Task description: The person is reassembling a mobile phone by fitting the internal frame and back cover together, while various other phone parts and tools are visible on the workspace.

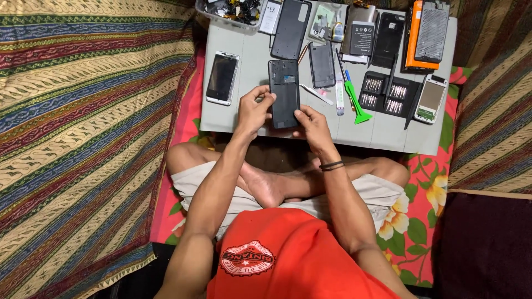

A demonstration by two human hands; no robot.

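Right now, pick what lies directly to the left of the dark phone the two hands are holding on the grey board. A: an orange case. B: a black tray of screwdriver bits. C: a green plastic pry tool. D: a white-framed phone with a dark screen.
D: the white-framed phone lies left of the dark phone gripped by the left hand and right hand; the other items sit to the right.
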